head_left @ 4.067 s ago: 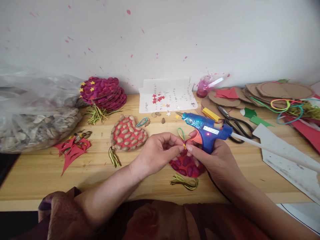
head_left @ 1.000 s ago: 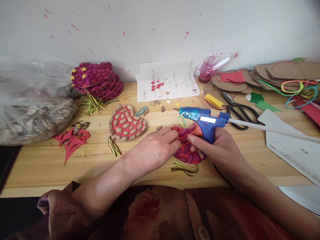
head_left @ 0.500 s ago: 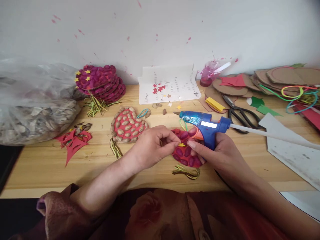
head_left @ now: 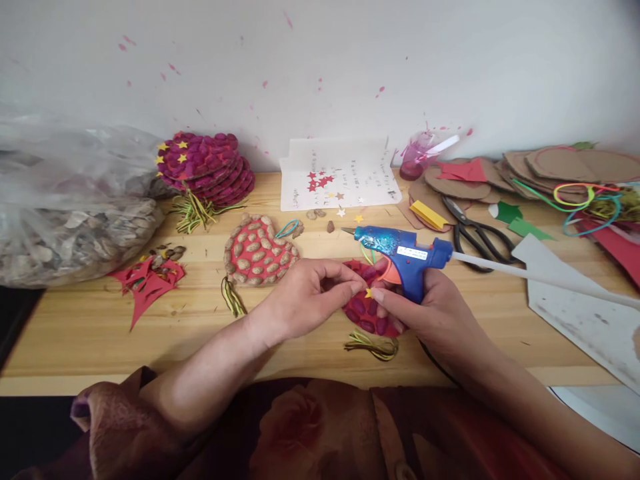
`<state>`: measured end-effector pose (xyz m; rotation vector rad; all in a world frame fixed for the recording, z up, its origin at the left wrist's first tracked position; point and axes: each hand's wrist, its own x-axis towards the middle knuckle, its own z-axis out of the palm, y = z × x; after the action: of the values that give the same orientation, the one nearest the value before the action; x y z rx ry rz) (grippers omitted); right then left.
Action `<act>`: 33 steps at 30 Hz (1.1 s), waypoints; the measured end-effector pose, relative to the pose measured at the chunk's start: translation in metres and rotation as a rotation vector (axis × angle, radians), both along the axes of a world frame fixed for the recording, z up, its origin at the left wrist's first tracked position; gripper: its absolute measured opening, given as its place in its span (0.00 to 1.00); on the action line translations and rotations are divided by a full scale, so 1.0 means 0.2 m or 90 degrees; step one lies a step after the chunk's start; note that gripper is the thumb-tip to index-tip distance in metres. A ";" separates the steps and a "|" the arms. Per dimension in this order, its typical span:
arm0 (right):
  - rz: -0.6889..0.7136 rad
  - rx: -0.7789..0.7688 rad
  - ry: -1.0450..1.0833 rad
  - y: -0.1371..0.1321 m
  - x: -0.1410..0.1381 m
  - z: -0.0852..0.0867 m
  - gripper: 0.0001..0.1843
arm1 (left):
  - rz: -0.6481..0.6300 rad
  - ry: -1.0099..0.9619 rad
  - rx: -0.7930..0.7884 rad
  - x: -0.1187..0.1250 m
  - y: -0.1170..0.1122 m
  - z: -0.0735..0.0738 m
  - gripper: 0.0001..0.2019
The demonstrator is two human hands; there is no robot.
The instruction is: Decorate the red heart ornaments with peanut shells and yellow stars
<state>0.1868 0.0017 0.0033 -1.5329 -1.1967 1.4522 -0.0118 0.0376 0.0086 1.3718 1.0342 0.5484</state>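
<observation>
A small yellow star sits between the fingertips of both hands. My left hand is closed in a pinch at its left point. My right hand grips a blue hot glue gun, nozzle towards the left, and its thumb touches the star's right side. A long white glue stick juts from the back of the gun. Beneath the hands lies a red piece studded with purple-painted shells, partly covered by them. Its yellow-green tassel spreads on the table in front.
To the left lie a red heart with peanuts, red scraps and a plastic bag. A purple stack stands behind. Paper with red stars leans at the wall. Scissors and cardboard shapes are at right.
The yellow star has turned from nearly edge-on to facing me, and my right thumb now meets it. The glue gun has shifted slightly left and down, with the view shifting a little too.
</observation>
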 end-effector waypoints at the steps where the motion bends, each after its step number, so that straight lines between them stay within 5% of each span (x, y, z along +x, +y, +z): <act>1: -0.003 -0.002 0.001 0.00 0.00 0.00 0.11 | -0.001 0.003 -0.009 0.00 0.00 0.00 0.09; 7: -0.014 -0.008 -0.007 0.01 -0.02 0.01 0.13 | 0.017 0.003 -0.066 0.02 -0.01 0.01 0.05; 20: 0.056 -0.006 0.007 0.00 0.01 0.03 0.17 | 0.029 0.060 0.035 -0.05 0.02 0.01 0.05; 33: 0.208 0.140 -0.382 -0.13 0.19 0.11 0.27 | 0.082 0.140 0.110 -0.12 0.09 0.00 0.08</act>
<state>0.2250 -0.0234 0.0247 -1.7301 -1.9647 1.0170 -0.0361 0.0555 0.0076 1.5508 1.2841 0.6025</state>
